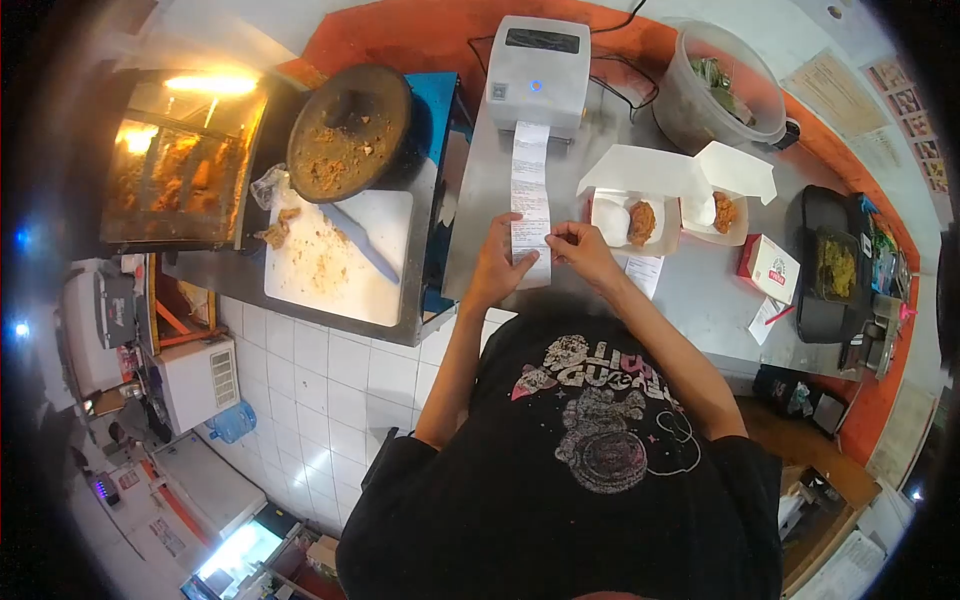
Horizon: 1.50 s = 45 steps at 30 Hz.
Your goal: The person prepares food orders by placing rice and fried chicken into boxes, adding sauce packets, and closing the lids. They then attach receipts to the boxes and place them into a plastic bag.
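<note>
A long printed receipt (531, 185) hangs out of the white printer (538, 75) toward me. My left hand (498, 262) holds its left edge, fingers and thumb closed on the paper. On the right edge, my right hand (585, 250) pinches the same strip between thumb and fingers. To the right of my hands, two open white boxes (668, 226) each hold a piece of fried chicken (641, 222) beside a white wrapped item. A slip of paper (643, 274) lies just below the nearer box.
A closed small box (769, 268) and a black tray (822, 320) are at the right. Behind stands a clear tub (720, 90). Leftward are a white cutting board (330, 270) with a knife (362, 243), a dark stone bowl (350, 133) and a lit display case (180, 165).
</note>
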Available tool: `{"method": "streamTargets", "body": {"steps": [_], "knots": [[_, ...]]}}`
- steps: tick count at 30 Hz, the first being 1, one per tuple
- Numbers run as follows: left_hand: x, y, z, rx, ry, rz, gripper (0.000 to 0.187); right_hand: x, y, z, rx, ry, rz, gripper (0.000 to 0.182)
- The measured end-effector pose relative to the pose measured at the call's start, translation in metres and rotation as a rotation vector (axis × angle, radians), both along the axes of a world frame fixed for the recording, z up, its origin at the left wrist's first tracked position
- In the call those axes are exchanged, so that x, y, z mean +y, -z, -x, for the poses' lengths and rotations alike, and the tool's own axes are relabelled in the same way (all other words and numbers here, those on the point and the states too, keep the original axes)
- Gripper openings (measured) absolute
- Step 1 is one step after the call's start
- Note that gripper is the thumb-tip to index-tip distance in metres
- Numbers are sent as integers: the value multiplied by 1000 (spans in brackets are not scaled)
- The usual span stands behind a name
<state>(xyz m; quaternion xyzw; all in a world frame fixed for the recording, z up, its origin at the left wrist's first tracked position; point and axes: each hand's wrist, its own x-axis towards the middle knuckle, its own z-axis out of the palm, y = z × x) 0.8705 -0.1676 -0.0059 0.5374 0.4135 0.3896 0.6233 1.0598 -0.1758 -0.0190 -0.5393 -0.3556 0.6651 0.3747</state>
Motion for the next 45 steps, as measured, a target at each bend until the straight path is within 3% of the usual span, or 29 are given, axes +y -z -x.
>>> {"method": "streamTargets", "body": {"steps": [1,3,7,9,18,25,28,30,32,33,35,38,41,45], "knots": [[4,4,1,-3,0,10,58,0,4,0,-11,-6,-14,15],[15,9,3,291,-101,-143,54,-2,12,0,-23,-15,-16,15],[29,-3,-4,325,-222,-299,41,0,15,-1,-28,-27,-127,19],[35,-13,-5,558,-186,-618,29,1,14,-1,-56,-43,-139,21],[56,-11,-5,448,92,-515,16,8,2,-2,-235,-140,-223,28],[66,-9,-1,324,128,-332,11,9,16,-2,-272,-145,-284,31],[64,-4,-2,444,-60,-456,9,8,20,-2,-197,-130,-218,37],[67,-9,6,461,-469,-502,8,7,24,-5,-161,-111,-156,41],[63,-25,12,553,-672,-468,10,-4,34,-15,-325,-140,-220,46],[61,-39,10,575,-657,-577,11,-12,43,-20,-234,-73,-234,50],[52,-64,-10,574,-556,-767,14,-18,-2,-36,-172,-57,-81,48],[27,-82,-53,622,-157,-992,27,-44,-77,-68,505,169,199,38],[1,-71,-104,531,139,-1024,36,-80,-102,-98,371,382,145,33],[-30,-63,-186,367,437,-1040,47,-145,-71,-155,209,697,150,25]]}}
